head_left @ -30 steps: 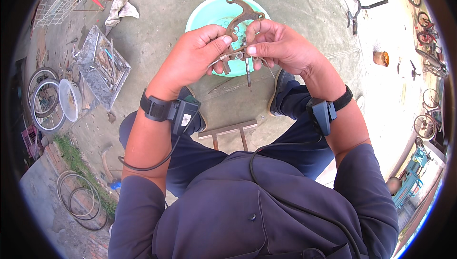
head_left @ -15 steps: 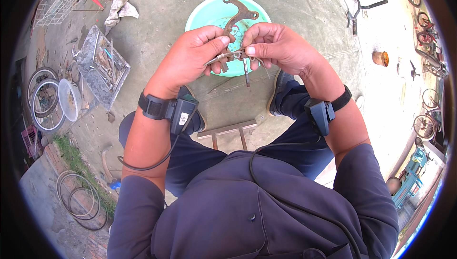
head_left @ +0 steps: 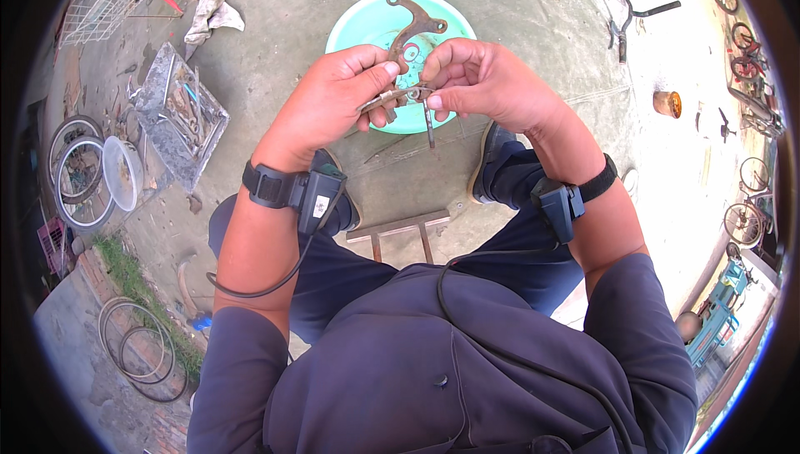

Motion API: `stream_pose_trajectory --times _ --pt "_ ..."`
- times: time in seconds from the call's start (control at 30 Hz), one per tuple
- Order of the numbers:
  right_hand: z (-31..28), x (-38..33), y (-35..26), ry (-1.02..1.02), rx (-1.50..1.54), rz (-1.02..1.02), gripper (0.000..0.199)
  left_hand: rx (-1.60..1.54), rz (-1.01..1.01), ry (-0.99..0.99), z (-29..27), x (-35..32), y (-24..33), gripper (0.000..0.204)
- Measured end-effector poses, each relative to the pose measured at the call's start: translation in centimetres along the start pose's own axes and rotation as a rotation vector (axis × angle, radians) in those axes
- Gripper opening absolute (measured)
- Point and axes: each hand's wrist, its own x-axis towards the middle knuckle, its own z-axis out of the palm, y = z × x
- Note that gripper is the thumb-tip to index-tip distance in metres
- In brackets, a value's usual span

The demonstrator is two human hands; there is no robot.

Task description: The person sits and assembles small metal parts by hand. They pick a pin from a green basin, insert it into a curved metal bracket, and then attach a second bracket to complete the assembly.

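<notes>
Right above the knees, both hands were mid-job: left hand [head_left: 333, 100] and right hand [head_left: 487, 83] pinched a small rusty metal part [head_left: 408, 95] between fingertips, its bolt [head_left: 429, 125] hanging toward 6 o'clock. Fitting looked unfinished, I'd guess. Further out at 12 o'clock sat the turquoise basin [head_left: 367, 29] with a rusty bracket [head_left: 414, 25].

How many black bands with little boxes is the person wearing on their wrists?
2: one black wrist band behind the left hand, the other wrist band behind the right hand. No others show.
</notes>
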Motion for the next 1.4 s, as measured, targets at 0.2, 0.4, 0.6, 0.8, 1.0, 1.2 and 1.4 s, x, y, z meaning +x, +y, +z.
stream_pose_trajectory --times 0.2,0.4,0.6,0.8,1.0,1.2,1.4 --pt "0.1 0.1 0.1 0.014 -0.07 -0.074 0.02 -0.006 -0.019 -0.001 -0.1 0.1 0.0 0.025" --pt "-0.1 0.2 0.5 0.024 -0.106 -0.065 0.015 -0.006 -0.04 0.002 0.3 0.0 0.2 0.028" --pt "0.1 -0.3 0.1 0.003 -0.026 -0.083 0.02 0.013 -0.05 0.01 0.2 0.0 0.2 0.027" --pt "0.3 0.1 0.3 0.028 -0.027 -0.114 0.018 -0.004 -0.069 0.048 0.3 0.1 0.0 0.03" --pt "-0.2 -0.1 0.0 0.022 -0.034 -0.149 0.018 -0.117 0.02 0.107 0.2 0.8 -0.8 0.029" --pt "-0.7 -0.5 -0.5 0.055 -0.016 -0.139 0.019 -0.062 0.119 0.265 -0.6 1.1 -1.1 0.027" --pt "-1.3 -0.5 -0.5 0.108 -0.051 -0.161 0.021 0.156 0.192 0.432 -1.4 0.9 -0.9 0.029"
